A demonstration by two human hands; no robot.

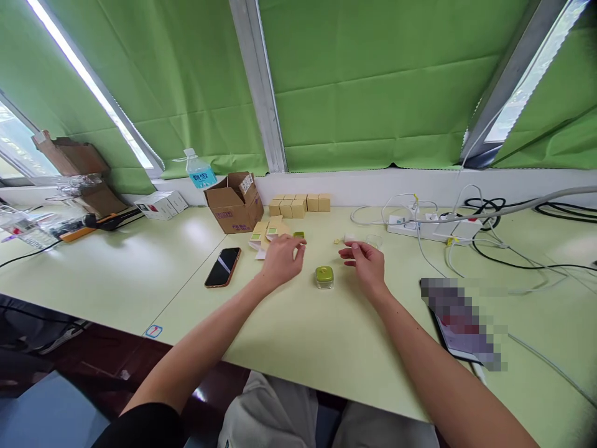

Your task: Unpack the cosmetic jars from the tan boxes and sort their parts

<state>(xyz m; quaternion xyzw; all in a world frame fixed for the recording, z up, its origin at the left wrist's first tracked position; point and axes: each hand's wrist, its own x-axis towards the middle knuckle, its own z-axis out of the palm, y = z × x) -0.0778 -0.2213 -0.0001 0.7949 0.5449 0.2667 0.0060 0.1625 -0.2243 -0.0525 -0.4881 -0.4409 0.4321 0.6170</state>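
On the table between my hands stands a small clear square jar with a green lid, touched by neither hand. My left hand hovers left of it, fingers loosely bent and apart, with nothing visible in them. Just beyond those fingertips lies a small green piece. Open small yellow cartons sit behind the left hand, partly hidden by it. To the jar's right, my right hand is open, its fingers pointing left. Near its fingertips are a white piece, a clear round piece and a tiny yellow bit.
Several yellow boxes line the back beside an open brown carton. A phone lies left, a tablet-like device right. A white power strip and cables run along the back right. A bottle stands behind the carton.
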